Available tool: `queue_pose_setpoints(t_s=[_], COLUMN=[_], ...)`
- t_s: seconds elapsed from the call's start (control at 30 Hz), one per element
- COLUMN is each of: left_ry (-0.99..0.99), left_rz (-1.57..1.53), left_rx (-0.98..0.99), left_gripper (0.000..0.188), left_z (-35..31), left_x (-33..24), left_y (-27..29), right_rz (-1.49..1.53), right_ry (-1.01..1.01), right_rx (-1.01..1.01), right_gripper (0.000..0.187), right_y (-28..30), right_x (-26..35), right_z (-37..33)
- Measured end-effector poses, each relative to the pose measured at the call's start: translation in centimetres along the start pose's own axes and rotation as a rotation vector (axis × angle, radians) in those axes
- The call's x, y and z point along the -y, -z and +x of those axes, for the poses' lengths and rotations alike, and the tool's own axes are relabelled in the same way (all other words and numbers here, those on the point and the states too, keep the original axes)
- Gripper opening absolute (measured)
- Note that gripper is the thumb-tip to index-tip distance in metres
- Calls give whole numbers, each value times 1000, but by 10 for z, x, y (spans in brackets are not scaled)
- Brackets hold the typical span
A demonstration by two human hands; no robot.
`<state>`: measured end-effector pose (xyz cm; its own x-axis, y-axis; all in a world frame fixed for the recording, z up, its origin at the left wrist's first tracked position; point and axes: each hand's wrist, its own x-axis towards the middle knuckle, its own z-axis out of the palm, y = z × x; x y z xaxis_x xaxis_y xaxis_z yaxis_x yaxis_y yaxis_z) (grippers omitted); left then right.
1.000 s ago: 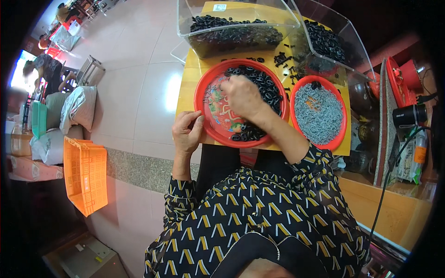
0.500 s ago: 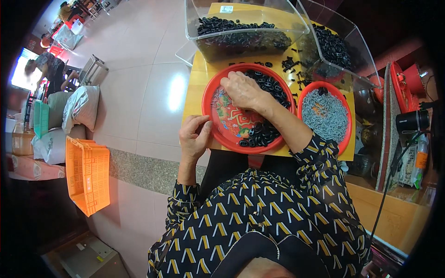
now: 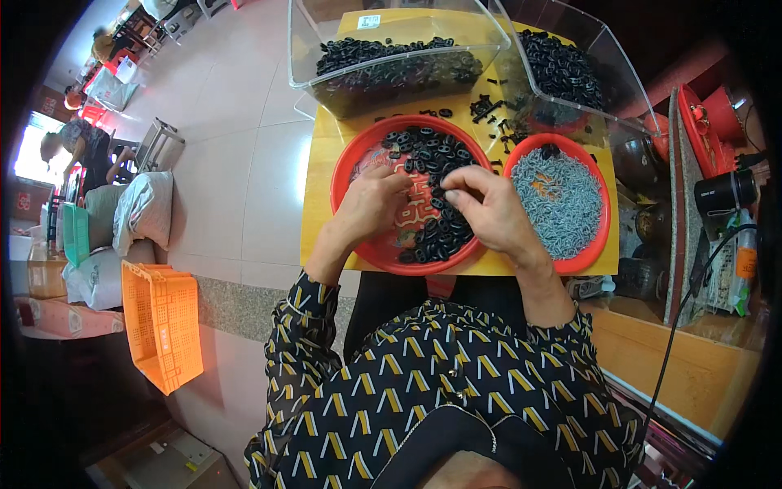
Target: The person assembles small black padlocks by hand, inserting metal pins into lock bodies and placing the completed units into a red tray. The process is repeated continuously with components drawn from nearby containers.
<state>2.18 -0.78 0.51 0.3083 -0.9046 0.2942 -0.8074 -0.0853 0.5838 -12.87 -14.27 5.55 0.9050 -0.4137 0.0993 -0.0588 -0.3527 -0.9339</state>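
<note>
My left hand (image 3: 373,205) is over the left side of a round red tray (image 3: 343,174), its fingers curled together; what they hold, if anything, is hidden. On the tray's right side, my right hand (image 3: 491,210) bends thumb and forefinger into a pinch at the edge of a pile of small black oval plastic parts with holes (image 3: 441,236). Whether a part is between those fingertips is too small to tell. Patterned tray bottom shows between the two hands. Right of this tray, a second red tray (image 3: 604,213) holds many small silvery screws (image 3: 556,212).
Two clear plastic bins, one at the back (image 3: 399,69) and one at the back right (image 3: 639,102), hold more black parts. Loose black pieces (image 3: 486,107) lie on the yellow table (image 3: 322,167). An orange crate (image 3: 163,326) stands on the floor at left; another person (image 3: 85,147) is farther off.
My left hand has come from outside the rim to over the tray. My right hand has drawn back rightward to the pile's edge. Black parts now lie farther across the tray's back.
</note>
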Motion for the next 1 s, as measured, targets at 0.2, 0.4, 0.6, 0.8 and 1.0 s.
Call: queue_pose_setpoints(t_s=[0.2, 0.4, 0.6, 0.8, 1.0], left_ry=[-40, -101, -144, 115, 410], left_rz=[3, 181, 329, -33, -640], left_rx=[45, 23, -76, -158, -267], left_gripper=[8, 15, 25, 19, 9], left_z=[7, 9, 3, -12, -29], left_x=[11, 10, 3, -7, -29], left_y=[-15, -20, -17, -18, -15], right_rz=[67, 185, 235, 437, 586], right_ry=[-83, -183, -209, -307, -274], right_rx=[20, 38, 73, 131, 145], right_gripper=[8, 5, 2, 13, 13], right_y=[-2, -12, -19, -15, -20], right_x=[-18, -28, -29, -25, -21], right_z=[-18, -19, -17, -17, -15])
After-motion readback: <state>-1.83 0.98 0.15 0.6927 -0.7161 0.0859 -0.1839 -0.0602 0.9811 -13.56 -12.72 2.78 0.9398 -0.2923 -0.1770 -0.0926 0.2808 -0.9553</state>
